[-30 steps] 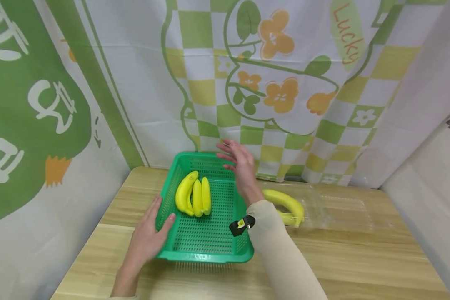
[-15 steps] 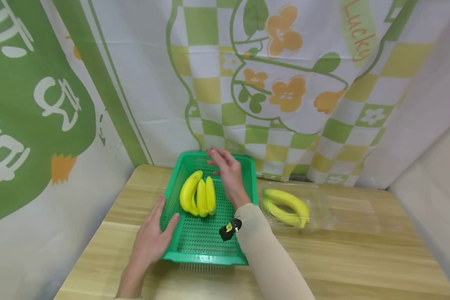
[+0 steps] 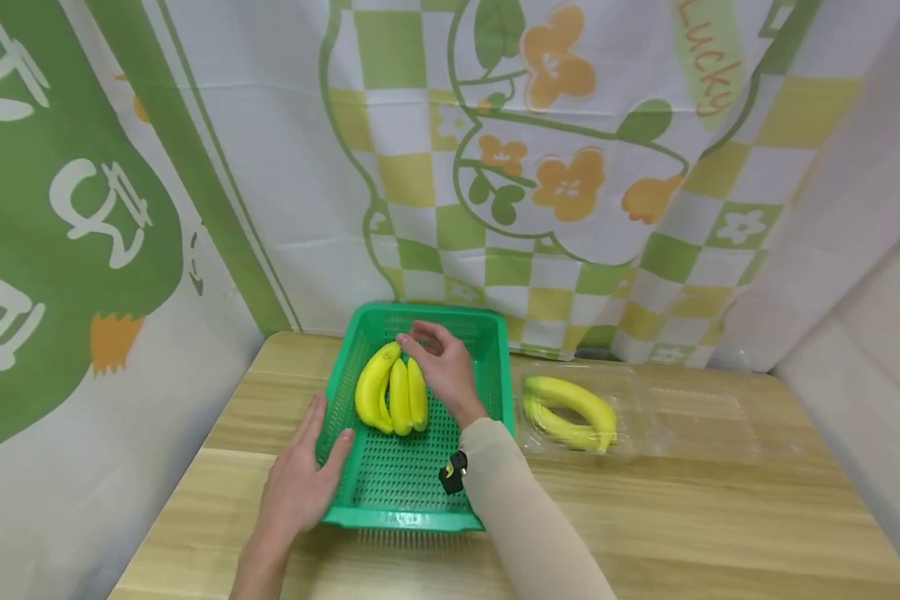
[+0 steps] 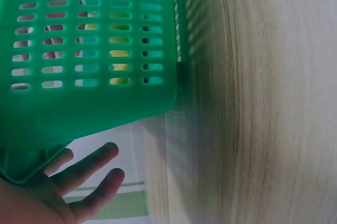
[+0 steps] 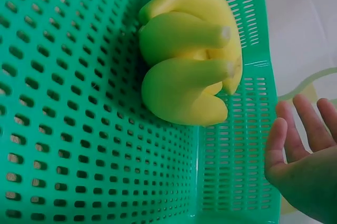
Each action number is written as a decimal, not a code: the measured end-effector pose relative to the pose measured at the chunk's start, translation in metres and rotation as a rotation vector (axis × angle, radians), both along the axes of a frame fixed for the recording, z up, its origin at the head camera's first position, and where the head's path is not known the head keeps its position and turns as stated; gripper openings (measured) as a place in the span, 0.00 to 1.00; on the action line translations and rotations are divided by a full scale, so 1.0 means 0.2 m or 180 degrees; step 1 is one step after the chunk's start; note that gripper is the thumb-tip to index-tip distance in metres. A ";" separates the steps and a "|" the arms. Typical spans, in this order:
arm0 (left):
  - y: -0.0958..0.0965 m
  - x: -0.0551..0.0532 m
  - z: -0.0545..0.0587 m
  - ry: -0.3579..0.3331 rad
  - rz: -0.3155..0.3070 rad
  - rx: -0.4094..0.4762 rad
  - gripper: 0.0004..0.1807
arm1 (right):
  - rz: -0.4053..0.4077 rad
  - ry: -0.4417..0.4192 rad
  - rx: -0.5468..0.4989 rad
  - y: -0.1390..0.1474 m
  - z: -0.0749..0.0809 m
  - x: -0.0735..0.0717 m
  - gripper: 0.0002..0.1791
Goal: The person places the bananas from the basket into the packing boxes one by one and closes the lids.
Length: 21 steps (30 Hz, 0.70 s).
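Yellow bananas [image 3: 373, 392] lie side by side in the left half of a green plastic basket [image 3: 397, 518]; the right wrist view shows several bananas [image 5: 179, 90] bunched near a side wall. At the basket's left rim rests my left hand [image 3: 297, 479], thumb over the inner side and fingers along the outside. In the left wrist view the fingers of that hand [image 4: 79, 187] are spread, apart from the outer wall. My right hand [image 3: 444, 367] hovers over the basket, just right of the banana tips, fingers loosely bent and holding nothing. The right wrist view has its fingers [image 5: 303, 129] spread.
Right of the basket, more bananas [image 3: 570, 408] sit in a clear plastic container [image 3: 633, 417], whose see-through lid part extends to the right. All stands on a wooden table [image 3: 690, 517]. A patterned curtain [image 3: 570, 208] hangs behind.
My right hand has moved left and down from the basket's far right rim to over the basket, near the bananas. The left hand stays at the left rim.
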<state>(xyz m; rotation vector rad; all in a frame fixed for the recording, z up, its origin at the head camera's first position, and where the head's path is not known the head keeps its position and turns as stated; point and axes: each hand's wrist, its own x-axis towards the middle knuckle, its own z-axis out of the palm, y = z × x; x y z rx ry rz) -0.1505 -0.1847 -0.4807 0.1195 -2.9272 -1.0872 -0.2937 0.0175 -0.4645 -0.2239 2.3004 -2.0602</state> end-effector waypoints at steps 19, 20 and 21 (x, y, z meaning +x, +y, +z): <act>-0.01 0.00 -0.02 0.0023 -0.0041 0.0112 0.41 | -0.0098 -0.0331 0.0279 0.01 0.00 0.01 0.32; -0.01 0.00 -0.02 0.0028 -0.0047 0.0113 0.41 | -0.0089 -0.0352 0.0294 0.01 0.00 0.01 0.32; -0.01 0.00 -0.02 0.0038 -0.0054 0.0113 0.41 | -0.0084 -0.0370 0.0318 0.01 0.00 0.01 0.32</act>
